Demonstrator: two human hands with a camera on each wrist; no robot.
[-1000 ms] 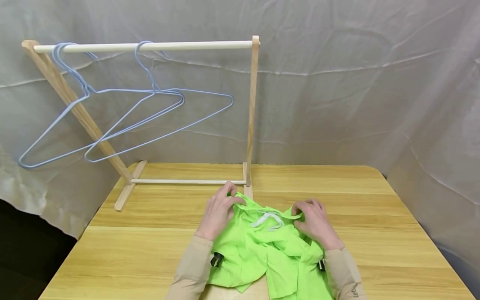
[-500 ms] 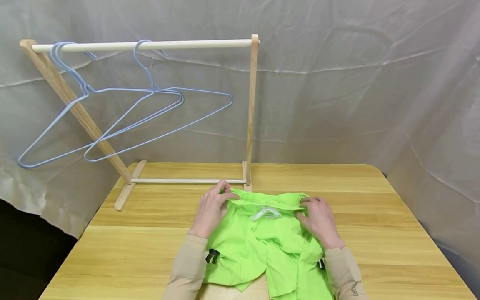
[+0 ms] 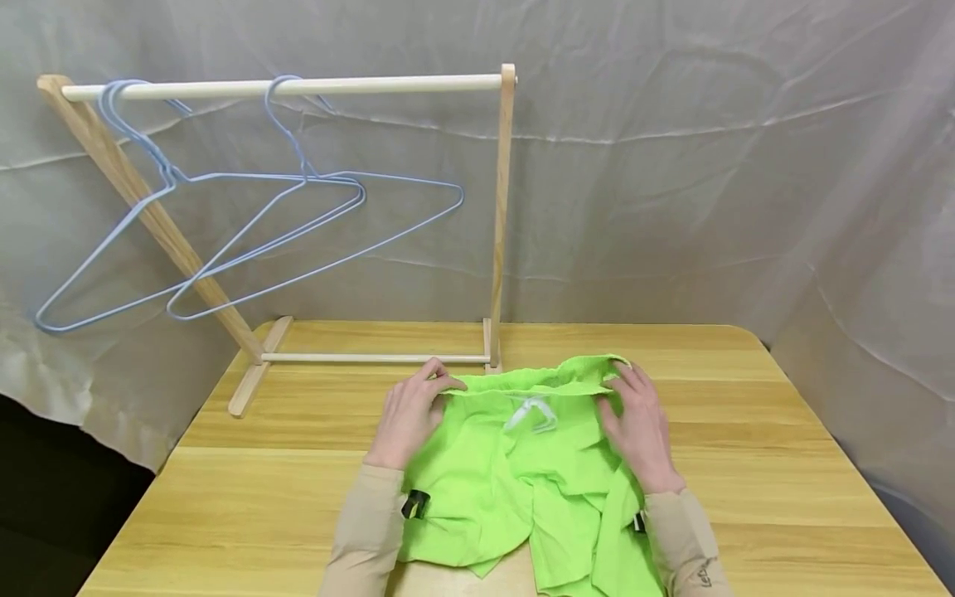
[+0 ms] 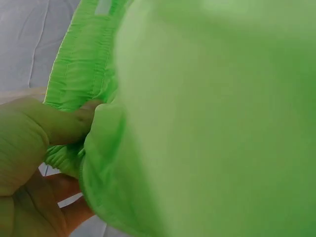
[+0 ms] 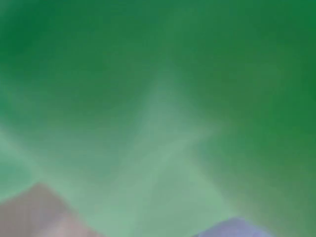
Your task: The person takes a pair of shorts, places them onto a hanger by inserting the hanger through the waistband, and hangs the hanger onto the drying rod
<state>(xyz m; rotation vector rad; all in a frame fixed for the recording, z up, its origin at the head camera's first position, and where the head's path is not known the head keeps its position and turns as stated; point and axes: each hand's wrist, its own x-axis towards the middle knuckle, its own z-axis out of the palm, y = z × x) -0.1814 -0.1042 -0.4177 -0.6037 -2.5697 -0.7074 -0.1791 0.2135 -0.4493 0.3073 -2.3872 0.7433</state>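
Observation:
Bright green shorts [image 3: 477,481] with a white drawstring [image 3: 534,413] lie at the table's front, waistband toward the back. My left hand [image 3: 406,417] pinches the left end of the waistband; in the left wrist view the thumb of that hand [image 4: 34,143] presses on the gathered waistband [image 4: 79,69]. At the waistband's right end, my right hand [image 3: 640,427] grips the edge, the back layer raised there. Blurred green cloth [image 5: 158,98] fills most of the right wrist view, so the right fingertips are hidden in it.
A wooden rack [image 3: 501,224] stands at the back left of the wooden table [image 3: 746,464]. Several blue wire hangers [image 3: 313,277] hang from its white top bar [image 3: 388,86]. Grey cloth [image 3: 656,199] hangs behind and at the sides.
The hands have moved apart, the left one leftward, the right one slightly up and to the right. The waistband is stretched straighter and its back right part has risen.

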